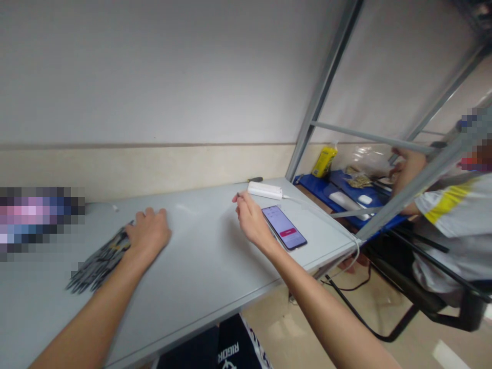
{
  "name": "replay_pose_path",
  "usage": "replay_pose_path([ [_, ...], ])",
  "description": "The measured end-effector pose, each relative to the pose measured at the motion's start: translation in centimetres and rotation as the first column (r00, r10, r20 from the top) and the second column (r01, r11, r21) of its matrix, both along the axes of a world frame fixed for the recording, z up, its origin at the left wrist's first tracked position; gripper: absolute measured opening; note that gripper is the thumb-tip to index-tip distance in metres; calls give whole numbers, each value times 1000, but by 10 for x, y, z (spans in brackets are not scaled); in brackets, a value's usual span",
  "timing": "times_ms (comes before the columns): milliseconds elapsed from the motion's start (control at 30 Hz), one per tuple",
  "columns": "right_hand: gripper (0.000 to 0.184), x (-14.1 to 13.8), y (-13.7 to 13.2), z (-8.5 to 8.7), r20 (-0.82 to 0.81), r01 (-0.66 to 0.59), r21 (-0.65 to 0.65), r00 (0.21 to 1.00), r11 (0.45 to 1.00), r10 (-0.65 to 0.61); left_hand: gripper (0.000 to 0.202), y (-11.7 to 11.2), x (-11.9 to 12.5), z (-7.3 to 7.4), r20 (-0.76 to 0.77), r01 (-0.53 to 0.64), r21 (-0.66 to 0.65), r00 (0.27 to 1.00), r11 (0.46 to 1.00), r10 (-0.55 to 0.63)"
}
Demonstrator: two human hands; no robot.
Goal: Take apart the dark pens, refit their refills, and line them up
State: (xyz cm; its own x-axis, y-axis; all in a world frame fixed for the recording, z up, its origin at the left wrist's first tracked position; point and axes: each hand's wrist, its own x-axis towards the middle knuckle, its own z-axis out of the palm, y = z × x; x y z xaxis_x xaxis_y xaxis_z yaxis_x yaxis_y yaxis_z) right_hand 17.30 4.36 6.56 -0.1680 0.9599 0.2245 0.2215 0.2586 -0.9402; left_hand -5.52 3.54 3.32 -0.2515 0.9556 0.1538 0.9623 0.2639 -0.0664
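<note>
My left hand (149, 233) lies on the grey table, palm down with its fingers apart. Beside its thumb is a pile of slim, dark, pen-like sticks (102, 261), partly covered by the hand and wrist. My right hand (249, 218) hovers over the table with thumb and fingers pinched together. A small dark bit shows at the fingertips, too small to name. Close to the right wrist a phone (285, 228) lies face up, its screen lit with a red button. Behind that hand sits a white power strip (265, 190) with a white cable.
A dark-handled tool (255, 179) lies by the wall. At the left is a blurred-out screen (34, 218). Beyond the metal bed frame (325, 87), another person (453, 220) sits at a blue table (307, 182) with a yellow pack (325, 161). A dark box (207, 346) stands below the table edge.
</note>
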Motion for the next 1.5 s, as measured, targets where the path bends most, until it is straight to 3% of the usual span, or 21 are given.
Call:
replay_pose_path([
  [67, 21, 1, 0, -7, 269, 67, 189, 956, 980, -117, 40, 1, 0, 1, -2, -1, -18, 1000, 1000, 1],
  [167, 22, 2, 2, -18, 467, 60, 236, 868, 970, -168, 40, 2, -1, 0, -13, 22, -25, 1000, 999, -22],
  [333, 33, 7, 4, -32, 651, 44, 304, 720, 952, -241, 40, 4, -3, 0, -45, 61, -17, 997, 998, -61],
  [533, 28, 16, 8, -42, 827, 12, 400, 426, 916, -367, 40, 3, -3, 2, -61, 84, 3, 995, 996, -84],
  [667, 30, 25, 14, -49, 843, -1, 446, 335, 895, -420, 40, 3, -3, 4, -71, 85, -3, 994, 996, -85],
  [800, 23, 34, 14, -49, 843, -42, 473, 311, 880, -439, 40, 1, -2, 6, -77, 86, -12, 993, 996, -86],
  [933, 30, 45, 15, -42, 851, -56, 463, 309, 885, -425, 38, -2, 2, 8, -40, 54, -18, 998, 998, -55],
  [1200, 36, 60, 14, -42, 851, -37, 405, 382, 914, -361, 41, -6, 8, 11, 22, 27, -67, 999, 997, -25],
  [1500, 22, 64, 14, -41, 880, -50, 382, 325, 923, -346, 40, -5, 8, 8, -1, 76, -68, 997, 995, -76],
])
